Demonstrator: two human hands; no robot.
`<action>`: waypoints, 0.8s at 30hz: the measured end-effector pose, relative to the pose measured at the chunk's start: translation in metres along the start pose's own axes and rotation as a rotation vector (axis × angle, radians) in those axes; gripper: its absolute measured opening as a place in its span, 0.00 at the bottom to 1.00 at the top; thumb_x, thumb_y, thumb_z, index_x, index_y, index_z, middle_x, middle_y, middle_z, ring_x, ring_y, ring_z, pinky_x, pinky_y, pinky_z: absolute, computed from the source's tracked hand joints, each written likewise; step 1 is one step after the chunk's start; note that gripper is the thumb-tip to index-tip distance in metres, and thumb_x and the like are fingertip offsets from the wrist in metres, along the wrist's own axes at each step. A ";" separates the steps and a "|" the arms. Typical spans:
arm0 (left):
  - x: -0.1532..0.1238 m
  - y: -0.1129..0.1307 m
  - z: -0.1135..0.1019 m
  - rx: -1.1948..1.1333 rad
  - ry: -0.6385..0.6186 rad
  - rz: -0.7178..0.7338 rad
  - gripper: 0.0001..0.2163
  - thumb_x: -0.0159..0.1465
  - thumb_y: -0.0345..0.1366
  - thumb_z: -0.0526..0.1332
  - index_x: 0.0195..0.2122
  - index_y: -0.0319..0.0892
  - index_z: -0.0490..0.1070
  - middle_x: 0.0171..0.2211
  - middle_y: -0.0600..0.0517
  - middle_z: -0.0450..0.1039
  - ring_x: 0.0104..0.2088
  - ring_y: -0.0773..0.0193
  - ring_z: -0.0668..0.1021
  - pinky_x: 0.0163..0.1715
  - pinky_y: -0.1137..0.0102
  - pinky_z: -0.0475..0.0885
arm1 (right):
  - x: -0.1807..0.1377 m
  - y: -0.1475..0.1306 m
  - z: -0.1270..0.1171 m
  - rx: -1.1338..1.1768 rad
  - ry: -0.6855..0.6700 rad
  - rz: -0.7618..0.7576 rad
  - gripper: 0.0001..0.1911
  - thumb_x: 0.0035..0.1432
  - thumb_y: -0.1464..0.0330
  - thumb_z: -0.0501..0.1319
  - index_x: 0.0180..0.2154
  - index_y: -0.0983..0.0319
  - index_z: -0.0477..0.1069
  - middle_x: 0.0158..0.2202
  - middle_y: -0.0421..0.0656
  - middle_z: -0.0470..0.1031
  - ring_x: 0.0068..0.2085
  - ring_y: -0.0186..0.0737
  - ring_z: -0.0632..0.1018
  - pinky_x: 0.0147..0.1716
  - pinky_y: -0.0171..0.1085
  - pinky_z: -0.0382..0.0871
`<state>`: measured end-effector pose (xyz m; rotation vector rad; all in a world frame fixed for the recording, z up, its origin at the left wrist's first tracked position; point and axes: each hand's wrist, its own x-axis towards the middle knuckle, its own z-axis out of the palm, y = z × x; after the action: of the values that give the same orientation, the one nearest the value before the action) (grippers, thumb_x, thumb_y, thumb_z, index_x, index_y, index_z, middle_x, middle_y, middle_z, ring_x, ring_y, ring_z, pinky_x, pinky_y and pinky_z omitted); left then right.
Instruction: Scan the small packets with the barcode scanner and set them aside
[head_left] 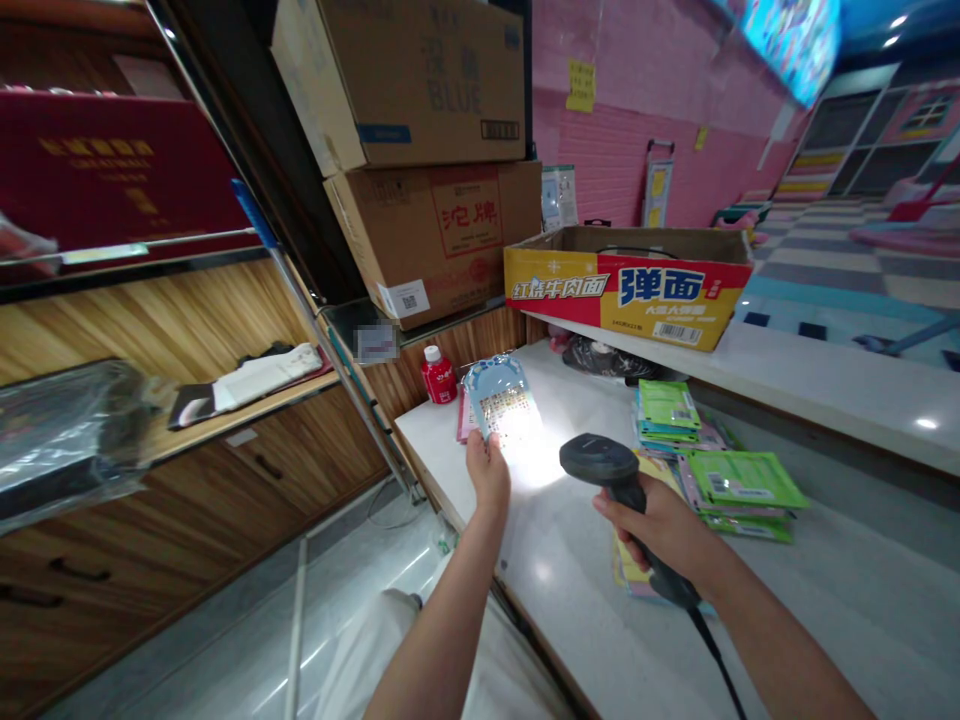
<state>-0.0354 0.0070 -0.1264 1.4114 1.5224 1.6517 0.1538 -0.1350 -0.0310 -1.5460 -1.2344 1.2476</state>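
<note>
On the white counter [540,600], a red bottle [439,380] stands just beside a blue packet [499,388] that the left hand [488,472] pinches by its near edge. Bright light [546,458] falls on the packet and the counter to its right. Next, the right hand [667,525] grips a scanner [600,460], head toward the packet; farther right lie piled green packs [750,475].

White glare beside scanner [600,459], bleaching counter [574,590]; ceiling lights [898,20] bright; edges stretched, blurry.
</note>
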 end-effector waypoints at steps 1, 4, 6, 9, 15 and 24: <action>0.000 -0.001 0.000 0.000 0.000 0.000 0.04 0.63 0.37 0.52 0.32 0.44 0.60 0.29 0.54 0.66 0.31 0.65 0.71 0.32 0.72 0.67 | 0.000 0.001 0.000 0.001 -0.003 -0.001 0.15 0.51 0.56 0.61 0.33 0.59 0.62 0.15 0.29 0.63 0.11 0.30 0.65 0.10 0.30 0.59; 0.000 -0.003 0.000 -0.010 -0.003 -0.005 0.04 0.62 0.36 0.52 0.31 0.44 0.60 0.28 0.54 0.65 0.30 0.65 0.70 0.30 0.72 0.66 | 0.001 0.002 -0.001 0.008 -0.023 -0.002 0.16 0.52 0.55 0.61 0.33 0.59 0.62 0.14 0.29 0.63 0.11 0.30 0.65 0.10 0.30 0.59; 0.000 -0.003 0.000 -0.018 -0.005 -0.009 0.03 0.62 0.36 0.52 0.32 0.44 0.61 0.28 0.54 0.65 0.30 0.65 0.70 0.30 0.72 0.66 | 0.000 0.001 0.000 0.007 -0.037 0.007 0.15 0.51 0.56 0.61 0.33 0.59 0.62 0.14 0.29 0.63 0.11 0.30 0.65 0.11 0.30 0.59; -0.001 -0.002 0.000 -0.031 -0.008 -0.001 0.04 0.62 0.37 0.52 0.33 0.44 0.61 0.30 0.53 0.68 0.32 0.65 0.72 0.32 0.72 0.68 | -0.002 -0.003 0.002 0.002 -0.026 0.020 0.15 0.50 0.56 0.62 0.32 0.59 0.62 0.14 0.29 0.63 0.12 0.30 0.65 0.11 0.30 0.59; -0.003 0.003 -0.002 -0.069 -0.017 0.000 0.06 0.63 0.39 0.53 0.35 0.43 0.63 0.33 0.51 0.71 0.35 0.63 0.74 0.36 0.70 0.71 | -0.002 -0.002 0.004 0.004 0.017 -0.003 0.15 0.51 0.56 0.61 0.32 0.58 0.61 0.14 0.29 0.63 0.12 0.30 0.65 0.10 0.30 0.59; 0.026 0.008 -0.017 -0.055 0.139 0.001 0.13 0.62 0.42 0.55 0.45 0.40 0.67 0.35 0.49 0.74 0.34 0.62 0.76 0.34 0.69 0.71 | -0.004 -0.005 0.000 0.045 0.045 -0.014 0.17 0.51 0.55 0.62 0.33 0.59 0.60 0.14 0.29 0.63 0.12 0.29 0.65 0.10 0.29 0.59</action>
<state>-0.0574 0.0204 -0.1069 1.2921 1.5384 1.8114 0.1523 -0.1373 -0.0251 -1.5223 -1.1794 1.2173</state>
